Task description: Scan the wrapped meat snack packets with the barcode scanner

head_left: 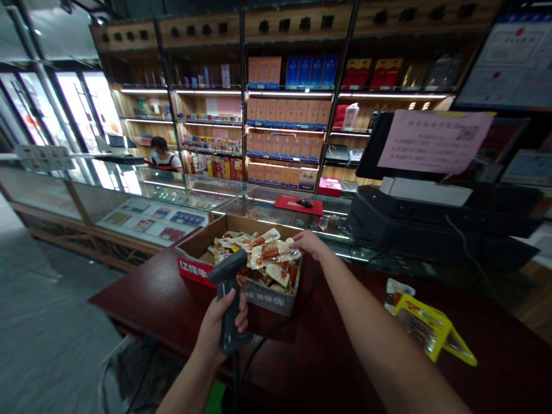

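Note:
My left hand (228,319) is wrapped around the handle of a dark grey barcode scanner (230,287), its head tilted up in front of an open cardboard box (267,299). A cable runs down from the scanner's handle. The box has a red printed side and a grey one. Inside lie several clear-and-white snack packets with brown, sausage-like pieces. My right hand (311,244) reaches over the box's right edge, its fingertips closed at the end of a top packet (276,252). The thumb of that hand is mostly hidden.
The box stands on a dark red wooden table (142,293). To the right lie a yellow-edged package (425,328) and a small packet (397,292). Behind are a black printer (414,213), a mouse (304,202) on a red mat, and glass counters. A person (161,155) is at the far left counter.

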